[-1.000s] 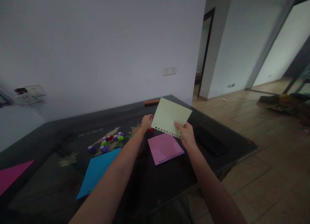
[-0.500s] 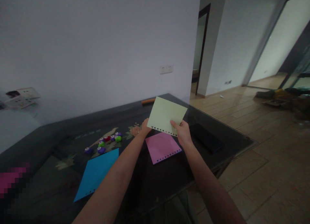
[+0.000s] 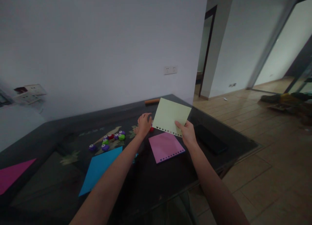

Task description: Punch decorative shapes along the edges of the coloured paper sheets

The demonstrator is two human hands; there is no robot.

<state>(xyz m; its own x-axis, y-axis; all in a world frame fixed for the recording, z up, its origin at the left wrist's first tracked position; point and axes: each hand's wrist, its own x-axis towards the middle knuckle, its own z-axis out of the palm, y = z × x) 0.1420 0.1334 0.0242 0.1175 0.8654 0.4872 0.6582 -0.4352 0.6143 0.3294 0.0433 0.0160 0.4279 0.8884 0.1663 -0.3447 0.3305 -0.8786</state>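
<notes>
A pale yellow sheet of paper (image 3: 171, 114) with a row of punched holes along its lower edge is pinched in my right hand (image 3: 188, 132), thumb on top. It is raised above a pink punched sheet (image 3: 165, 146) lying on the dark table (image 3: 146, 186). My left hand (image 3: 144, 123) is beside the yellow sheet's left edge, fingers curved and apart, with nothing visible in them. Close to its fingertips, a small red object (image 3: 151, 129) shows partly behind the sheet. A blue sheet (image 3: 101, 168) lies under my left forearm's side, partly covered by it.
Several purple, green and red balls with eyes (image 3: 105, 142) sit at the left of the table. A magenta sheet (image 3: 14, 176) lies at the far left. There is a brown stick-like object (image 3: 152, 101) by the wall and a dark flat object (image 3: 211, 140) at the right.
My left hand has come out from behind the yellow sheet, and its fingers now show apart. The red object has come into view there. My right hand keeps its hold on the sheet.
</notes>
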